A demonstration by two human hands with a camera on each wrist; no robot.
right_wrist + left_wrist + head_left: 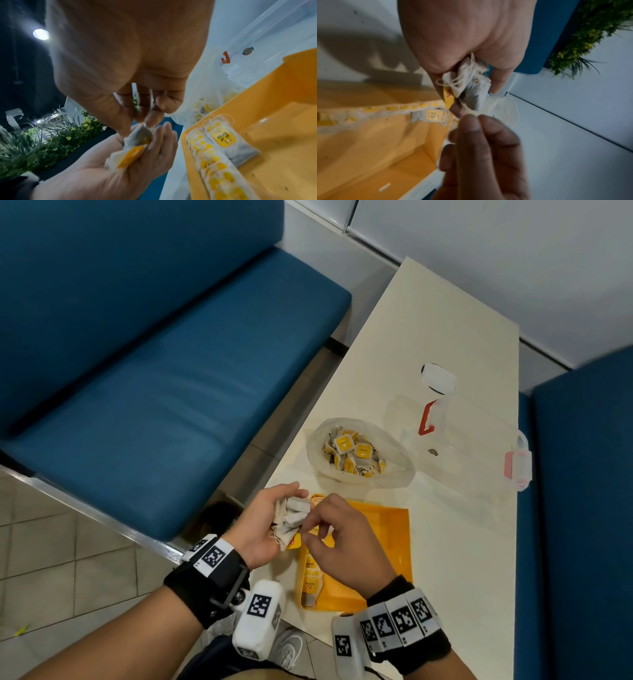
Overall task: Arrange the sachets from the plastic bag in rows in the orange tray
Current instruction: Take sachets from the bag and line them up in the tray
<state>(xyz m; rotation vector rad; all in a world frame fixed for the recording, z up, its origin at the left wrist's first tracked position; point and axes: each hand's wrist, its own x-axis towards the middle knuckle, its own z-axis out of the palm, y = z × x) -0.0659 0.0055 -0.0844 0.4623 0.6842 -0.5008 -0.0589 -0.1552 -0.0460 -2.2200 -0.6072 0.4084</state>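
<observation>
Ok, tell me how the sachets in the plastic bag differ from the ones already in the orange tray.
The sachets in the plastic bag lie in a loose, jumbled heap facing every way; the sachets in the orange tray overlap in a neat row along one wall, with one more lying beside it. Both are pale teabag sachets with yellow tags.

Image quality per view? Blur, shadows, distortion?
Head view: sharp and evenly lit, wide-angle bend at the edges. Left wrist view: near right hand dark and soft, hard shadow across the orange plastic tray. Right wrist view: palm blurred, ceiling lamp flares, "RELAX" sachet legible.
</observation>
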